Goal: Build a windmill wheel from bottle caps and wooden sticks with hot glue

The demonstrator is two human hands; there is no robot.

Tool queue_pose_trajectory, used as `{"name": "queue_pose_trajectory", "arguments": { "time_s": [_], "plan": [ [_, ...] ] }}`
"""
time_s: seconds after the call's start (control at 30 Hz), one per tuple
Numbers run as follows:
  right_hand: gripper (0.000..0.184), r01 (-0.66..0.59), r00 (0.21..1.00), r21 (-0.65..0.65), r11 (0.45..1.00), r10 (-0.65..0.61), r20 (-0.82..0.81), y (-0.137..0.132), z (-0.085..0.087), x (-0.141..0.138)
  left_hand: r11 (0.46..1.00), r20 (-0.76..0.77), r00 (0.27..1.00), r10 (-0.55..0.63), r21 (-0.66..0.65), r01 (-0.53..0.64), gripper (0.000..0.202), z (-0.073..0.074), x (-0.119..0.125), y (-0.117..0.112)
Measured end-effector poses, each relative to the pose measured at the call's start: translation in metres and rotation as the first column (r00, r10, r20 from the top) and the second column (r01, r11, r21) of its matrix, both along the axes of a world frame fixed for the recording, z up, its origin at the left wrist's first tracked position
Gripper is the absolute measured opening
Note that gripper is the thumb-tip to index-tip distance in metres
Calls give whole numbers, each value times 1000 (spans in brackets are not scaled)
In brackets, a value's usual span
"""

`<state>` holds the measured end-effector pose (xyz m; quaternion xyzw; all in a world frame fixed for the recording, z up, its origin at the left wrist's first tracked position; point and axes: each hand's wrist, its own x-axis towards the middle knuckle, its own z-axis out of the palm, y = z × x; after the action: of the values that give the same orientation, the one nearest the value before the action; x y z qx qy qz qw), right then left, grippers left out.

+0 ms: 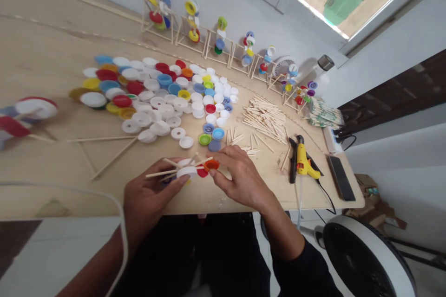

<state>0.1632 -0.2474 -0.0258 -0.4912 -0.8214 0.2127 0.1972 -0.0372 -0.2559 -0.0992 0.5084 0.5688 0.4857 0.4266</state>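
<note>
Near the table's front edge, my left hand [151,190] grips a white bottle cap [187,172] from which several thin wooden sticks radiate. My right hand [240,176] pinches an orange bottle cap [211,165] between thumb and fingers, at the end of one of those sticks. Whether the cap is fixed to the stick, I cannot tell. A red cap [202,172] shows just behind, between the two hands. Just beyond my right hand lie a green cap [205,139] and a few blue ones. A triangle of sticks [114,158] lies to the left.
Loose bottle caps [163,111] cover the table's middle. A stick pile [265,118], a yellow glue gun [304,162] and a phone [340,178] lie to the right. Finished-looking cap wheels on stick frames [220,48] line the wall. A white cable [120,222] crosses my left forearm.
</note>
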Motion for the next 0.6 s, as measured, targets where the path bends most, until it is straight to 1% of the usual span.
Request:
{"name": "queue_pose_trajectory", "arguments": {
  "time_s": [0.1, 0.2, 0.4, 0.6],
  "plan": [
    [19, -7, 1000, -4, 1000, 7, -11, 0, -2, 0, 1000, 16, 1000, -17, 2, 16, 18, 1, 0, 0],
    [19, -6, 1000, -6, 1000, 6, -10, 0, -4, 0, 999, -1, 999, -33, 5, 33, 18, 1, -1, 0],
    [21, -8, 1000, 10, 1000, 8, -28, 0, -5, 0, 1000, -2, 1000, -27, 9, 27, 18, -3, -3, 1],
    [21, -17, 999, 51, 999, 20, -40, 0, -6, -2, 998, -51, 998, -46, 36, 48, 19, -1, -4, 3]
  ]
}}
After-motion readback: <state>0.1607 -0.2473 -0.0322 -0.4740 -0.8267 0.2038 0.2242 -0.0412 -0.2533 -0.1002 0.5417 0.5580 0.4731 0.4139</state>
